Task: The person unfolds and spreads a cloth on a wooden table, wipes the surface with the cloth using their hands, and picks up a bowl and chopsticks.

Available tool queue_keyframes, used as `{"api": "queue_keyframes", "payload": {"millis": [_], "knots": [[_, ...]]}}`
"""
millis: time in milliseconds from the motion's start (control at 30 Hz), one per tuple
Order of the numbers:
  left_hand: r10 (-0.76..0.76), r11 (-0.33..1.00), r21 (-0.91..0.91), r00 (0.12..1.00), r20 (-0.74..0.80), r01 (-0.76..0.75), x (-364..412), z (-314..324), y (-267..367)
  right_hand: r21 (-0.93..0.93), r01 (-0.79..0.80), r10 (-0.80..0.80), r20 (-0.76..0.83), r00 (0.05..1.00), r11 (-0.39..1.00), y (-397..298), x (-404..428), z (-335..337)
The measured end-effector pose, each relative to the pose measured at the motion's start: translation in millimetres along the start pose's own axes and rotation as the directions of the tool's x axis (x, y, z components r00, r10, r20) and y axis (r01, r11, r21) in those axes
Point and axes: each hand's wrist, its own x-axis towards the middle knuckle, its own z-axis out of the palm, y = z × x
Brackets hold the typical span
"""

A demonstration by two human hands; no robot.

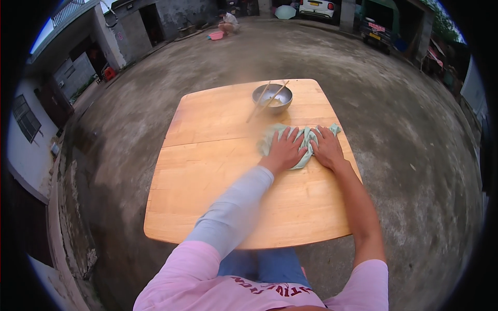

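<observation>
A crumpled pale green cloth (pixel 310 144) lies on the right part of a light wooden table (pixel 218 175). My left hand (pixel 287 147) holds the cloth down against the tabletop with its fingers spread. Right beside it, my right hand (pixel 328 147) holds the cloth's right part close to the table's right edge. Beyond the hands stands a metal bowl (pixel 286 107) with a little pale food or liquid inside. A pair of wooden chopsticks (pixel 277 95) rests across the bowl's rim, their ends sticking out toward me. Both palms hide part of the cloth.
Concrete ground (pixel 128 128) surrounds the table. Far off, a person (pixel 229 22) crouches by a pink basin (pixel 216 35). A white car (pixel 317 7) and a dark vehicle (pixel 375 29) are parked at the back right. A red stool (pixel 109 73) stands by the left building.
</observation>
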Motion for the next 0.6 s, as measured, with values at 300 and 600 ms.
{"api": "queue_keyframes", "payload": {"millis": [300, 600], "knots": [[-0.046, 0.997, 0.063, 0.999, 0.009, 0.045, -2.1, -6.4, 5.8, -0.074, -0.096, 0.093, -0.041, 0.995, 0.993, -7.7, -1.3, 6.8], [0.037, 0.999, 0.013, 0.998, -0.042, -0.037, -45.2, -8.0, 10.3, -0.083, -0.035, 0.025, -0.115, 0.993, 0.996, -24.5, -51.0, 4.8]]}}
